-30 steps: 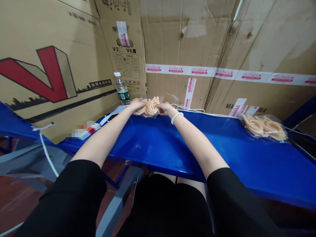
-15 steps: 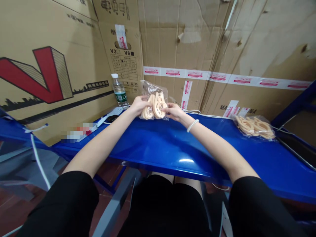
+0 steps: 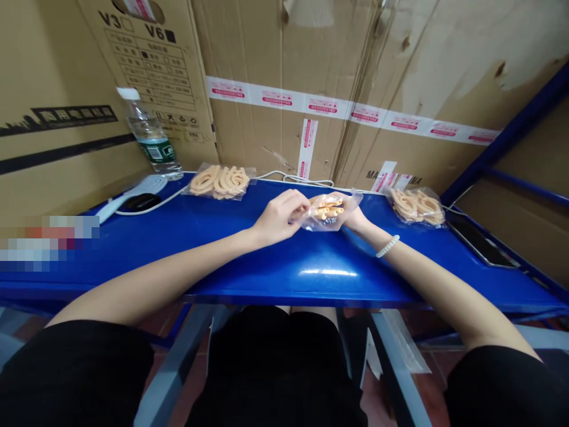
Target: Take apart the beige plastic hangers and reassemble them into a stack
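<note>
A clear plastic bag of beige pieces is held between both hands above the blue table, the ends of the pieces facing me. At its left end my left hand pinches the plastic with curled fingers. My right hand grips the opposite side; its fingers are mostly hidden behind the bag. A second clear bag of beige, loop-shaped pieces lies at the back left. Off to the right of my right hand is another such bag.
On the blue table, a water bottle stands back left near a black mouse-like object and a white fly-swatter-like item. A dark phone lies right. Cardboard walls the back; white cables run along it.
The bag held earlier at the back left now lies there, let go. Both hands have moved right and nearer, holding another bag. The view has shifted too.
</note>
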